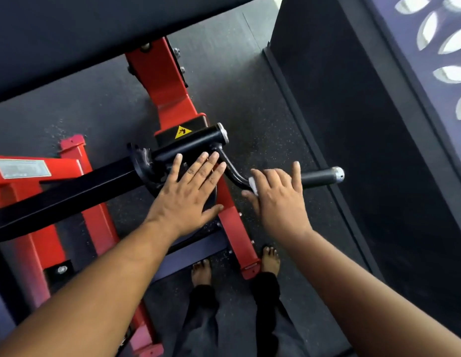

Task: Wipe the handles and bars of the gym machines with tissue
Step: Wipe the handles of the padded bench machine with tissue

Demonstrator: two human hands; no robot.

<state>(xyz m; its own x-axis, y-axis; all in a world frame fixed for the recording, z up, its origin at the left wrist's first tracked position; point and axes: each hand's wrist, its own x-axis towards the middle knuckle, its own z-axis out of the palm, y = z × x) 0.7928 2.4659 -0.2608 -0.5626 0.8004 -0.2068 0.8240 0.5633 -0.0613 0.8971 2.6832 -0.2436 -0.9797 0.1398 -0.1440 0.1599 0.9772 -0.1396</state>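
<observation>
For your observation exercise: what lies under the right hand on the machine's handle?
A white tissue shows beneath the right hand, pressed on the black handle. Most of the tissue and the bar under the palm are covered.

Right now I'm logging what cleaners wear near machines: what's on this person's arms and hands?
Nothing: the left hand and right hand are bare, with no gloves, watch or visible rings. Both forearms show no sleeves.

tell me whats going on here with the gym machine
A person stands barefoot over a red and black gym machine. The right hand wraps a white tissue around the black handle, near its bend. The left hand lies flat, fingers straight, by the thicker black bar. The handle's outer end, up to its silver cap, is uncovered.
</observation>
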